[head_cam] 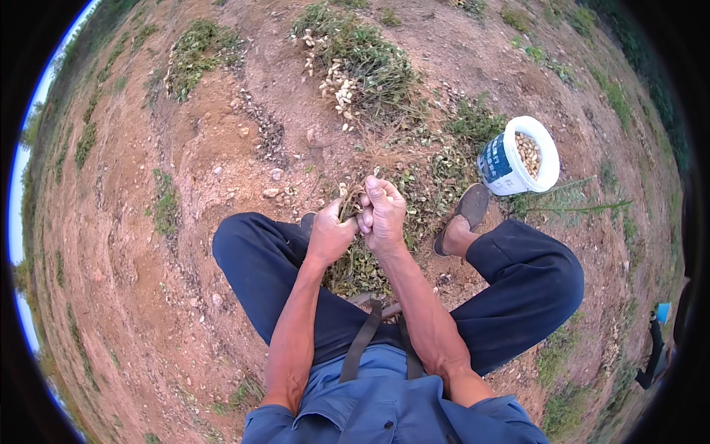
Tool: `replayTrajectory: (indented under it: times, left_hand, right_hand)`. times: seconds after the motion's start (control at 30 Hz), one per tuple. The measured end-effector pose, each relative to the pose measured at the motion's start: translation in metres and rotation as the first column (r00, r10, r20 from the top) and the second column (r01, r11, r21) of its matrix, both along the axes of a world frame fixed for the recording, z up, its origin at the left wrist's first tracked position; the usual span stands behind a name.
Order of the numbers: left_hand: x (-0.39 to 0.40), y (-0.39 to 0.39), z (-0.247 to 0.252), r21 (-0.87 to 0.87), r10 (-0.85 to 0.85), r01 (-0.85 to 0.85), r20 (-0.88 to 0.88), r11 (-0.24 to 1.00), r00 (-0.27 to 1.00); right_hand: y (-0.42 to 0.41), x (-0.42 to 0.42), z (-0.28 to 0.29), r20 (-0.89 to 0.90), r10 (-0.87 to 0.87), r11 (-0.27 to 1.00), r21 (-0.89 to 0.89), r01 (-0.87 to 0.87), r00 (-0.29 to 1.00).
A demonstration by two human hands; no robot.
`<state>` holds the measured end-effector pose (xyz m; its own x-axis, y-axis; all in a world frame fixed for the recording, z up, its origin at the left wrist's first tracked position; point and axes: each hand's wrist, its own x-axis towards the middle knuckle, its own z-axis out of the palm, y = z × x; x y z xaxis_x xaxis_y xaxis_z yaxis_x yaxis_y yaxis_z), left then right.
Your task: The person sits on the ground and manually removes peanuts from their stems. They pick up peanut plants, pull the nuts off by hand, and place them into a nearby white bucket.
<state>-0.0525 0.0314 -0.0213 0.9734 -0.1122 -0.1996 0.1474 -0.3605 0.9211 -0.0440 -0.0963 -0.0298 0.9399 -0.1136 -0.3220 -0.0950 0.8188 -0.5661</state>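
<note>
Between my knees, my left hand (pixel 331 232) grips the stems of a small bunch of peanut plant (pixel 350 204). Dry roots and a pale pod or two show at its top. Right against it, my right hand (pixel 384 215) is closed with the thumb up and the fingers curled at the roots. Its fingers hide what exactly is pinched there. Beyond my right foot, a white plastic bucket (pixel 548 145) with a dark printed label leans slightly and holds many loose peanut pods (pixel 528 155).
Ahead lies a heap of pulled peanut plants (pixel 369 64) with clusters of pods (pixel 338 89). Another leafy pile (pixel 197 53) is farther left. Picked-over leaves (pixel 355 266) cover the soil between my feet. A blue object (pixel 663 312) shows at the far right edge.
</note>
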Motion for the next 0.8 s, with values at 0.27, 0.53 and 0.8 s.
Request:
replayTrajectory:
  times: [0.27,0.53,0.8]
  left_hand:
    - [0.000,-0.009,0.006,-0.289,0.044,-0.114,-0.240,0.950,0.970]
    - [-0.001,0.016,0.007,-0.880,-0.239,-0.289,-0.394,0.378,0.888]
    - [-0.012,0.017,0.022,-0.992,-0.509,-0.114,-0.076,-0.045,0.857]
  right_hand:
    - [0.003,0.002,0.002,0.010,-0.142,0.989,0.043,0.141,0.990]
    - [-0.069,0.022,-0.029,0.093,-0.024,0.818,0.574,-0.034,0.995]
    - [-0.019,0.009,-0.025,-0.088,0.378,0.902,0.257,-0.346,0.922]
